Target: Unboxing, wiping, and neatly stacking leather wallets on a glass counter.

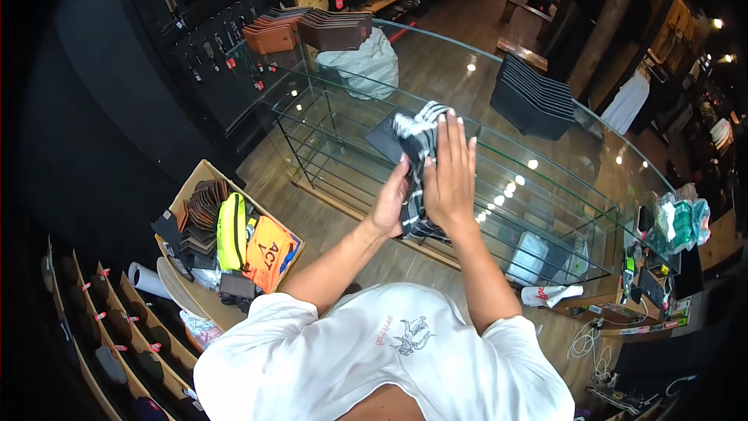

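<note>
A black-and-white checked cloth hangs bunched between my two hands, above the glass counter. My left hand is closed on the cloth's left side, thumb pointing up. Against its right side lies my right hand, flat, with fingers stretched out and pointing away from me. A flat dark grey piece, looking like a wallet, sticks out to the left from behind the cloth. Whether my left fingers also hold that piece is hidden.
Brown wallets and black wallets stand in rows on the glass counter. At the left, a cardboard box holds wallets, a yellow pouch and an orange packet. Plastic bags sit at the right.
</note>
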`<state>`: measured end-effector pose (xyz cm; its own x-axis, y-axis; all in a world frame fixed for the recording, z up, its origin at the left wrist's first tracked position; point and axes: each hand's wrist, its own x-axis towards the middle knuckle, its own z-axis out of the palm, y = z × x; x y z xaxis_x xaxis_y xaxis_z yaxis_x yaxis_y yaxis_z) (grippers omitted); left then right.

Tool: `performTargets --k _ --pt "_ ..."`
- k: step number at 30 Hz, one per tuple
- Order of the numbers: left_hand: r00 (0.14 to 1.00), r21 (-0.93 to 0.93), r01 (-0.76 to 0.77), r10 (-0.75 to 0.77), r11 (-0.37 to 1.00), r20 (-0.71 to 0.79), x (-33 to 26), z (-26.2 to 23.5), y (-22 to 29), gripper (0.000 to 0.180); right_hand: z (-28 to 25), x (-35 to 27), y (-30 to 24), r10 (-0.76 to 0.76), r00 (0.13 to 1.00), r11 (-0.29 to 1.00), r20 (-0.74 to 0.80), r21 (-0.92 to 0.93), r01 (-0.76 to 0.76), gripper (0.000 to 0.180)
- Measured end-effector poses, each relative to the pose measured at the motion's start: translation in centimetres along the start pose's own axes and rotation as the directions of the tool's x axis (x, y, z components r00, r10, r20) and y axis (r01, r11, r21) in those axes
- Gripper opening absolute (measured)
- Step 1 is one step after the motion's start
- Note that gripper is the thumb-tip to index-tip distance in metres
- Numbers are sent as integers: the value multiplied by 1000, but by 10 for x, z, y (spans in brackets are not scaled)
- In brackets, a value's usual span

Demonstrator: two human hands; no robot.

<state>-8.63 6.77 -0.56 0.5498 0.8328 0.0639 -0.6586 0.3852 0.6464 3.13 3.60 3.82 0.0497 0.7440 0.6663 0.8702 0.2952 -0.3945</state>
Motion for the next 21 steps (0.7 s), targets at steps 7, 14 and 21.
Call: performTargets --k 7,14,21 --pt "973 -230 36 19 973 230 8 9 19 64 21 -68 40 239 971 935 -2 272 -230 60" --pt "993 6 -31 30 1000 114 4 9 -3 55 -6 -44 55 330 944 875 10 372 -310 36" --pt "997 159 69 -73 985 21 -9 -4 -16 41 -7 -18 71 265 950 891 163 336 -306 51"
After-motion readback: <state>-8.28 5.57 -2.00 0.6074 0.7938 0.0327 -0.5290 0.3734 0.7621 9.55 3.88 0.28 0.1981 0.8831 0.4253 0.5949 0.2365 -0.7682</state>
